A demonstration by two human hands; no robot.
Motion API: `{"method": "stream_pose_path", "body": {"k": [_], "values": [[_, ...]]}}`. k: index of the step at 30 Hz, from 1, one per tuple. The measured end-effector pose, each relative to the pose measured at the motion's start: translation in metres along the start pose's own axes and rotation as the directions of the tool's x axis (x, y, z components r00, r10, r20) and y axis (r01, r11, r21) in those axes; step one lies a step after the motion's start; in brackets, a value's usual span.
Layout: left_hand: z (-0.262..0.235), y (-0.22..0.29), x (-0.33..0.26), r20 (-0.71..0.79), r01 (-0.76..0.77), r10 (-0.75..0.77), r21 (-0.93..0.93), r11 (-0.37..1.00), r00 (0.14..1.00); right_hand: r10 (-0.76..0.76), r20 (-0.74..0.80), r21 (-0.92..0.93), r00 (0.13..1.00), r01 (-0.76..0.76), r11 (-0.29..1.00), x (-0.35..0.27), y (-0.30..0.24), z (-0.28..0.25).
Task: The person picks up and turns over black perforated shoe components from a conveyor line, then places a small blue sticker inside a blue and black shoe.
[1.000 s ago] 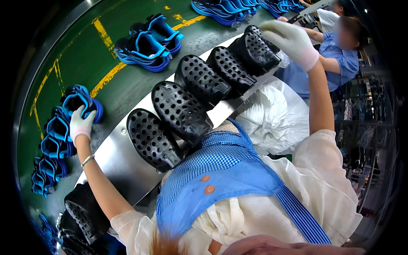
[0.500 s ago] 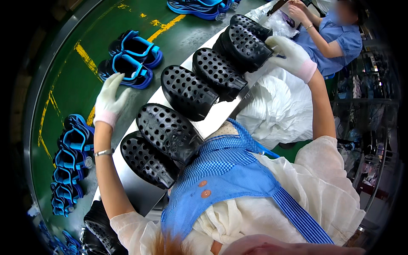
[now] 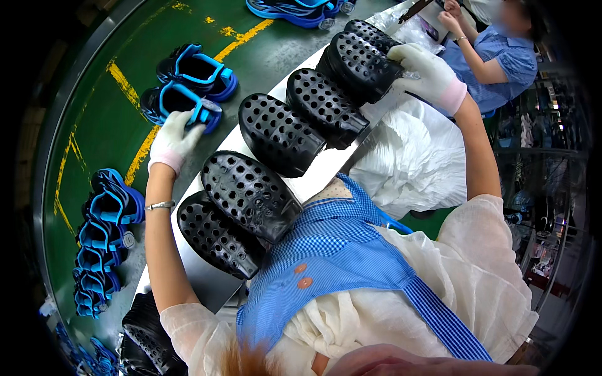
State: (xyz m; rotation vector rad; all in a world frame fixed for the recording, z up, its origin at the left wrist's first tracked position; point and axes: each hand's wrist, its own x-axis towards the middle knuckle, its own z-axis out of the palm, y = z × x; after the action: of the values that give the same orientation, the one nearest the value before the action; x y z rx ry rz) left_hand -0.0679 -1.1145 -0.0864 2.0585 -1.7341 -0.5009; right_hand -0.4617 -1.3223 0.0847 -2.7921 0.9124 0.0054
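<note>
My left hand (image 3: 175, 139), in a white glove with a pink cuff, has its fingers closed on the heel of a black-and-blue sports shoe (image 3: 182, 103). A matching shoe (image 3: 207, 72) sits just beyond it. My right hand (image 3: 429, 74), gloved the same way, curls round the near end of a black perforated shoe form (image 3: 365, 67); part of its grip is hidden. More black forms lie in a slanting row on the white ledge, including one in the middle (image 3: 279, 135) and one closer to me (image 3: 251, 195).
Several black-and-blue shoes (image 3: 103, 235) line the green conveyor belt (image 3: 160, 47) at left, and others stand at its far end. White crumpled sheeting (image 3: 411, 163) fills the space right of the ledge (image 3: 326, 169). A co-worker (image 3: 495, 69) in blue is at upper right.
My left hand has come down and right onto the shoe's heel, closing on it; the shoe has shifted slightly. My right hand has closed in on the end of the form.
</note>
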Motion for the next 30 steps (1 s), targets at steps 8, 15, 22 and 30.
{"method": "stream_pose_path", "body": {"k": [8, 15, 22, 30], "values": [[0.001, -0.03, -0.023, 0.011, 0.128, -0.13, 0.097, 0.987, 0.991, -0.016, 0.018, -0.007, 1.0, 0.016, 1.0, 0.006, 0.003, -0.001], [0.0, -0.048, -0.056, -0.136, 0.084, -0.088, -0.036, 0.996, 0.987, -0.026, 0.069, -0.011, 0.997, 0.027, 1.0, -0.003, -0.006, -0.012], [-0.043, -0.012, -0.066, -0.301, 0.193, -0.266, -0.25, 0.949, 0.916, -0.116, -0.124, 0.07, 0.986, 0.125, 0.99, 0.006, -0.069, -0.048], [-0.052, 0.046, -0.069, -0.183, -0.222, -0.209, -0.958, -0.183, 0.961, -0.648, -0.072, 0.259, 0.758, 0.641, 0.722, 0.107, -0.217, 0.017]]}}
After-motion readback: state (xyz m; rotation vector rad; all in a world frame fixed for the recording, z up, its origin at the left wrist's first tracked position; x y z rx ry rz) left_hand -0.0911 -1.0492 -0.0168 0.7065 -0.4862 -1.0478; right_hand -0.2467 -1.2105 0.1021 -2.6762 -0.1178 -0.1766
